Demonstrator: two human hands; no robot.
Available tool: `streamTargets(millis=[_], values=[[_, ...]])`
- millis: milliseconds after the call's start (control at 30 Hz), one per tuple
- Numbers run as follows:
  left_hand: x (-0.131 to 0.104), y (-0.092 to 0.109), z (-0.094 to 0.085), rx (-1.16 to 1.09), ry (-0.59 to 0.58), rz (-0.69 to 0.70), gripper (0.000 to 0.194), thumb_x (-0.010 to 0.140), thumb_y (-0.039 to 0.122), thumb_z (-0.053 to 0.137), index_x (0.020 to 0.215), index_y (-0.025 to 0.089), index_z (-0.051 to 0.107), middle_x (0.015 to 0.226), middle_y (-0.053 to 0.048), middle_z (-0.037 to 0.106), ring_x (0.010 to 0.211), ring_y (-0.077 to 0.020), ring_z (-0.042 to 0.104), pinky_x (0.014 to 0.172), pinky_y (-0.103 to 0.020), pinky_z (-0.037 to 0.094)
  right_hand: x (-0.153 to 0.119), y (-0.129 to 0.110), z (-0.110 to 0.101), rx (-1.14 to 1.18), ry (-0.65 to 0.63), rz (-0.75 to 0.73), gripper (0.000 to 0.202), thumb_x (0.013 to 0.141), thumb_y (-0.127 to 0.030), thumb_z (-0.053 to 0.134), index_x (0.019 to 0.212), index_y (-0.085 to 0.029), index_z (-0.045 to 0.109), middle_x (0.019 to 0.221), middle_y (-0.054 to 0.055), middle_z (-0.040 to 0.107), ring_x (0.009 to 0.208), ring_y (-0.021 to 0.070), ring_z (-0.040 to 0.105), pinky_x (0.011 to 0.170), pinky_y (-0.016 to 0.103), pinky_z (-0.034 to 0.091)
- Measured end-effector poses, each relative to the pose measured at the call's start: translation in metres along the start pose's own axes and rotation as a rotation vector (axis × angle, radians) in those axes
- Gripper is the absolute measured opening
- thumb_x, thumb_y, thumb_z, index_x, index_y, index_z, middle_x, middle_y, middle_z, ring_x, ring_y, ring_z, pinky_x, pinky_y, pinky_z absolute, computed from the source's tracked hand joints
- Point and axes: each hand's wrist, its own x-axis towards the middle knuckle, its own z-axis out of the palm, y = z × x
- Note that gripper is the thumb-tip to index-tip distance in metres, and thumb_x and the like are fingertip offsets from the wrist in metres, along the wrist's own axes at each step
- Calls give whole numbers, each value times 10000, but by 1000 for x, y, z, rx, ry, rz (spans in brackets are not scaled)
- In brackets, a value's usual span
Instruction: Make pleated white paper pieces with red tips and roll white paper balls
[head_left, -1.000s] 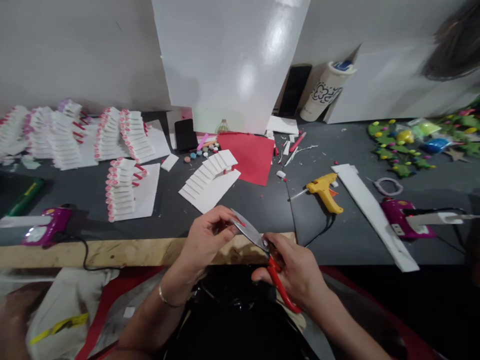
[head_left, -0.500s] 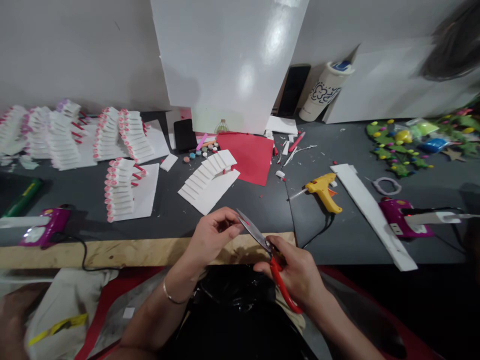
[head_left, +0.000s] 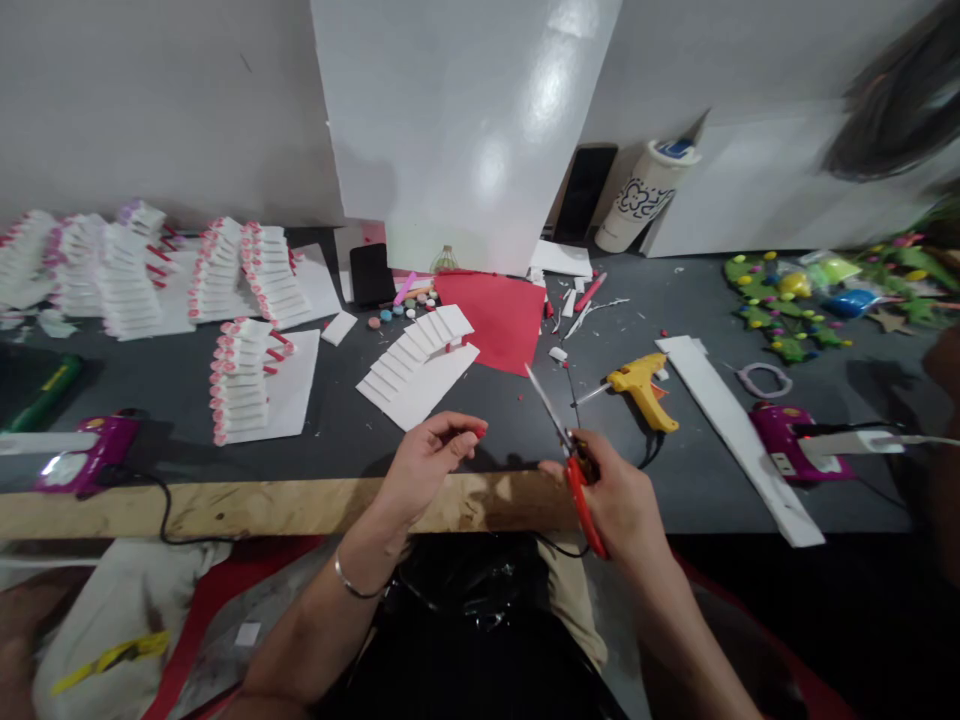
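Note:
My left hand [head_left: 435, 455] pinches a small red piece [head_left: 480, 432] between thumb and fingertips, above the table's wooden front edge. My right hand [head_left: 611, 490] is wrapped round the red handles of a pair of scissors [head_left: 553, 408], whose blades point up and to the left. Beyond my left hand lies a white stepped model [head_left: 420, 365] on a white base. A red sheet [head_left: 499, 320] is behind it. To the right of the scissors rests a yellow glue gun [head_left: 643, 388].
Finished-looking stepped models with pink edges [head_left: 244, 385] stand at the left. Purple power sockets [head_left: 801, 440] sit on both sides, one beside a long white strip [head_left: 739, 435]. A white tumbler [head_left: 641, 195] and a phone [head_left: 585, 193] are at the back.
The scissors in my right hand have moved away from my left hand, to the right, and point more upward. The red piece now shows at my left fingertips.

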Motion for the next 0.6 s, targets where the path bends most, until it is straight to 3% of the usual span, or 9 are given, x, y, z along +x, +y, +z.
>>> streamTargets(millis=[133, 300, 467, 600], values=[[3, -3, -1, -100, 17, -42, 226, 748, 377, 761, 847, 174, 749, 644, -28, 630, 592, -109, 528, 500, -216, 375, 34, 11, 2, -36, 21, 53, 570, 808, -601, 611, 1204, -191, 587, 863, 83, 698, 693, 236, 645, 602, 329, 494], [5, -5, -4, -137, 35, -59, 218, 730, 362, 765, 793, 161, 705, 617, -17, 618, 557, -92, 503, 488, -213, 338, 61, 27, 19, -101, 71, -100, 600, 845, -457, 586, 1345, -134, 502, 1120, 191, 633, 931, 295, 622, 840, 461, 506], [6, -8, -8, -80, 48, -28, 155, 751, 295, 732, 801, 169, 658, 638, -14, 648, 566, -97, 541, 517, -221, 367, 74, 29, 36, -146, 98, -131, 596, 866, -383, 551, 1381, -94, 475, 1093, 218, 617, 971, 332, 605, 873, 511, 496], [9, -12, -12, -2, 74, 14, 132, 778, 283, 702, 826, 172, 648, 682, -24, 675, 608, -115, 597, 535, -224, 399, 70, 22, 34, -186, 82, -183, 489, 902, -318, 509, 1331, -86, 534, 1110, 229, 628, 1021, 342, 590, 892, 509, 492]])
